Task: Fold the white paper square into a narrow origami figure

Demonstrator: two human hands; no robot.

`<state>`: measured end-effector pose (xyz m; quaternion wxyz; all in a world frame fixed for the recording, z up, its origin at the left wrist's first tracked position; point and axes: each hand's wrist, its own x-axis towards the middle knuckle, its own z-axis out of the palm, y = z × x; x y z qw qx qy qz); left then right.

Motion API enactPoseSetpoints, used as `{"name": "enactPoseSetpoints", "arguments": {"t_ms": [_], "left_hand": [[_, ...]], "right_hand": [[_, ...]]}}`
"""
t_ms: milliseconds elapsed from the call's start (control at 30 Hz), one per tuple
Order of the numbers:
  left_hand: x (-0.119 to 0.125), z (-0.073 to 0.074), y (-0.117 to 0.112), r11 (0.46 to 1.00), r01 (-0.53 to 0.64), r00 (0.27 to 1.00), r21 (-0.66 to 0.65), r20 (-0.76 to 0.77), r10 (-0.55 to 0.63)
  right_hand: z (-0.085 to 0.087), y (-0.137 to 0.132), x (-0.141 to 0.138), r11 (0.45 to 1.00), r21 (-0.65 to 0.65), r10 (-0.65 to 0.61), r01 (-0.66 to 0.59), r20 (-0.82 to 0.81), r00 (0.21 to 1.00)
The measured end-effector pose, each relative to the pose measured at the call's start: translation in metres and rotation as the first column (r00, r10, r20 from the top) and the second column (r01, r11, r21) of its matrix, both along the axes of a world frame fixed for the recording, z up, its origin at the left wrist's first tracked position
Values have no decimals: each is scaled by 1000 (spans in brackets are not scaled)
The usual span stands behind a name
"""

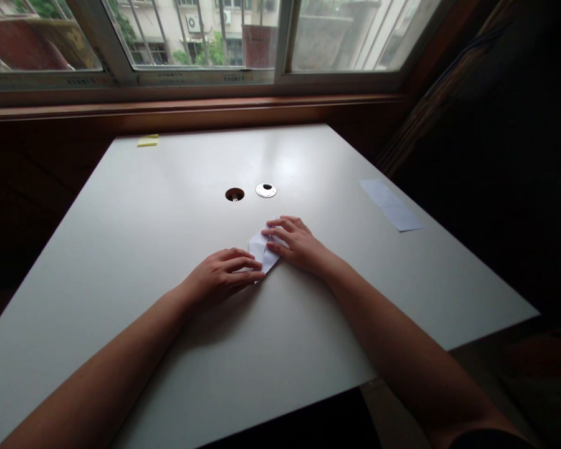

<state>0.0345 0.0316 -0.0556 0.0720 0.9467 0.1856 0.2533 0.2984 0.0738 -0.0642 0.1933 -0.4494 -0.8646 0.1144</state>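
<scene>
A small piece of folded white paper (258, 246) lies on the white table (126, 243) between my hands. My left hand (222, 269) grips its near left edge, fingertips on top and the thumb mostly hidden below the fingers. On the far right side, my right hand (293, 240) holds the same paper, its fingers bent over the upper part and the thumb close to the middle. Creases and overlapping layers show between the fingertips. Part of the paper is covered by both hands.
A flat white paper strip (391, 204) lies near the table's right edge. Beyond my hands are a round hole (234, 194) in the tabletop and a round cover (266, 190). Yellow sticky notes (148, 141) sit at the far left corner, below a window (196, 37).
</scene>
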Motion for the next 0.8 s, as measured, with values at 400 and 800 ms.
{"name": "enactPoseSetpoints", "arguments": {"t_ms": [400,800], "left_hand": [[-1,12,-5,964,-248,859,-93,438,263],[2,12,-8,958,-274,849,-82,448,281]], "right_hand": [[28,-17,-9,973,188,192,-135,-333,923],[29,-24,-19,917,357,253,-175,-184,950]]}}
